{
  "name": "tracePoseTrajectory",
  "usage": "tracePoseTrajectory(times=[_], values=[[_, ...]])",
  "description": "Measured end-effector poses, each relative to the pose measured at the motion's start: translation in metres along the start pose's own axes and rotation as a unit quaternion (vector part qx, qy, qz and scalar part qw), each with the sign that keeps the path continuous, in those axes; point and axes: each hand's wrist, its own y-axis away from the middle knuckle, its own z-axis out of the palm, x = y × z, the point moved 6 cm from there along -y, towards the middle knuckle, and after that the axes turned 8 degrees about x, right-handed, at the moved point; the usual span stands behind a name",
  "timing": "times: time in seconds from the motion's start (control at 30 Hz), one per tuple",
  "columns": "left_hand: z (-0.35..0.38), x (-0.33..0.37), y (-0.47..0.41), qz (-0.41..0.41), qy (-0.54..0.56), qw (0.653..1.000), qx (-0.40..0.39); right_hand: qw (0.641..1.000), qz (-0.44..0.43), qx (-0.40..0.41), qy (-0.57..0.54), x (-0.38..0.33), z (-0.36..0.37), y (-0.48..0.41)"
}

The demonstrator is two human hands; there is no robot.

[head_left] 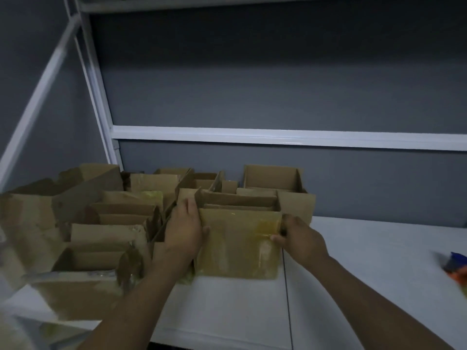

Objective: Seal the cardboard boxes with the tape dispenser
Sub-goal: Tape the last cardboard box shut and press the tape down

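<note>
An open cardboard box [237, 243] with glossy tape on its front face stands on the white table [353, 261], its flaps up. My left hand [185, 229] grips its left side, thumb on the front face. My right hand [300, 239] grips its right edge, thumb pressing the taped front. A blurred blue and orange object, perhaps the tape dispenser [456, 267], lies at the table's far right edge, away from both hands.
Several open cardboard boxes [106, 223] crowd the left and back of the table, one [275, 181] behind the held box. A white metal shelf frame [278, 136] runs along a dark grey wall. The table's front edge is near me.
</note>
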Motion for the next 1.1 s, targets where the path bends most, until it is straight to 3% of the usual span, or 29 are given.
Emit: tracePoseTrajectory(times=[0.1, 0.3, 0.4, 0.53, 0.6, 0.8, 1.1], values=[[-0.014, 0.035, 0.004, 0.055, -0.057, 0.996, 0.040, 0.997, -0.014, -0.048, 0.061, 0.018, -0.016, 0.008], [-0.001, 0.150, 0.043, 0.130, -0.081, 0.988, 0.004, 0.989, -0.014, -0.055, 0.134, 0.092, -0.076, 0.043], [0.023, 0.209, 0.064, 0.131, -0.093, 0.986, -0.043, 0.986, -0.018, -0.062, 0.156, 0.145, -0.104, 0.062], [0.050, 0.280, 0.086, 0.142, -0.116, 0.983, -0.025, 0.984, -0.008, -0.067, 0.166, 0.223, -0.138, 0.082], [0.068, 0.315, 0.096, 0.150, -0.096, 0.983, -0.053, 0.983, 0.003, -0.070, 0.170, 0.259, -0.149, 0.088], [0.134, 0.401, 0.114, 0.182, -0.042, 0.973, -0.138, 0.979, 0.050, -0.078, 0.182, 0.347, -0.163, 0.093], [0.249, 0.477, 0.114, 0.237, 0.006, 0.944, -0.231, 0.961, 0.212, -0.130, 0.118, 0.456, -0.147, 0.110]])
